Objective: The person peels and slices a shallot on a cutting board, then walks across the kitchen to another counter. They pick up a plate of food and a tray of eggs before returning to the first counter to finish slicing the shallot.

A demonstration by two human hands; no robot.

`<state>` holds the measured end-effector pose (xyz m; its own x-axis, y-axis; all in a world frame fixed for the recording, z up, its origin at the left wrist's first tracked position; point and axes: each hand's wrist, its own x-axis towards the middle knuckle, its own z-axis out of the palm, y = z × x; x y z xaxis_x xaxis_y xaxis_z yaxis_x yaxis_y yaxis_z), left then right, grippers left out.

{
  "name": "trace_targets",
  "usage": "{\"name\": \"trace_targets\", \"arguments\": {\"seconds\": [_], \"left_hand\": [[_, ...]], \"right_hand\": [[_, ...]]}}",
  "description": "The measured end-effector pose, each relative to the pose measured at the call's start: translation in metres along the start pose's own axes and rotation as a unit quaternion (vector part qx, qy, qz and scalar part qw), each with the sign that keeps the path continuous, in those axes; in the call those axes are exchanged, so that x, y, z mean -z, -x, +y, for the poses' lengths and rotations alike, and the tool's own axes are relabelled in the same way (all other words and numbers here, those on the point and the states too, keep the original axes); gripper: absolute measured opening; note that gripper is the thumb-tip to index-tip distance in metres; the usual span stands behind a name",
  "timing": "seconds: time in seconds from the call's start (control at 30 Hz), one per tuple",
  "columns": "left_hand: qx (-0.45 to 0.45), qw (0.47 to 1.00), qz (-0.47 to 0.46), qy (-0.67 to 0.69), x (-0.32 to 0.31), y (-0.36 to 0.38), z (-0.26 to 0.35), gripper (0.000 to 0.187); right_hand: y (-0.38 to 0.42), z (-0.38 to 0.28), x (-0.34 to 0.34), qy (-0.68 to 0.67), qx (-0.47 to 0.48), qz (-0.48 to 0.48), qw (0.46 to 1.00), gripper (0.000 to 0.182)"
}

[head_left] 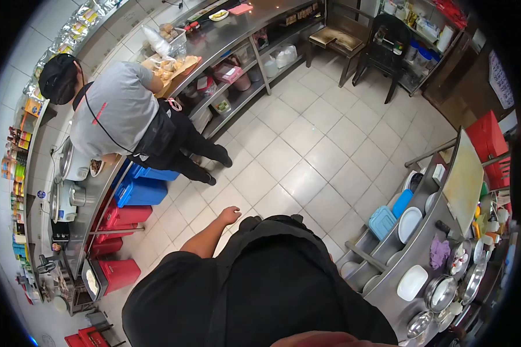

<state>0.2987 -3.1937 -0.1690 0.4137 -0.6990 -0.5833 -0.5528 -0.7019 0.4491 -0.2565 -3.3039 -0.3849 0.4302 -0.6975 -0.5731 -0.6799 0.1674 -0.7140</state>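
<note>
My left hand hangs low in front of my body, above the tiled floor. Its fingers are curled in, and nothing shows in them. My black apron is just behind it. My right hand does not show. A blurred skin-toned shape lies at the bottom edge, too unclear to tell what it is. To the left, a person in a grey shirt and black cap leans between two counters, one arm toward a tray of bread-like pieces and the other by a bowl.
Blue bins and red bins stand under the left counter. On the right are a steel counter with a white tray, metal bowls and a cutting board. Chairs stand at the back.
</note>
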Motion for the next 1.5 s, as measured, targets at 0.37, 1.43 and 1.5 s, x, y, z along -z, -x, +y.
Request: {"name": "trace_targets", "arguments": {"seconds": [0.37,1.43,1.5], "left_hand": [[-0.018,0.998,-0.008,0.061,0.020,-0.033,0.033,0.047],[0.179,0.966,0.063,0.177,0.111,-0.132,-0.047,0.044],[0.162,0.969,0.079,0.171,0.127,-0.161,-0.014,0.045]], "right_hand": [[-0.016,-0.045,0.013,0.108,-0.090,-0.034,0.989,0.035],[-0.302,-0.349,0.115,0.083,-0.126,-0.071,0.986,0.031],[-0.348,-0.363,0.142,0.074,-0.131,-0.091,0.984,0.020]]}}
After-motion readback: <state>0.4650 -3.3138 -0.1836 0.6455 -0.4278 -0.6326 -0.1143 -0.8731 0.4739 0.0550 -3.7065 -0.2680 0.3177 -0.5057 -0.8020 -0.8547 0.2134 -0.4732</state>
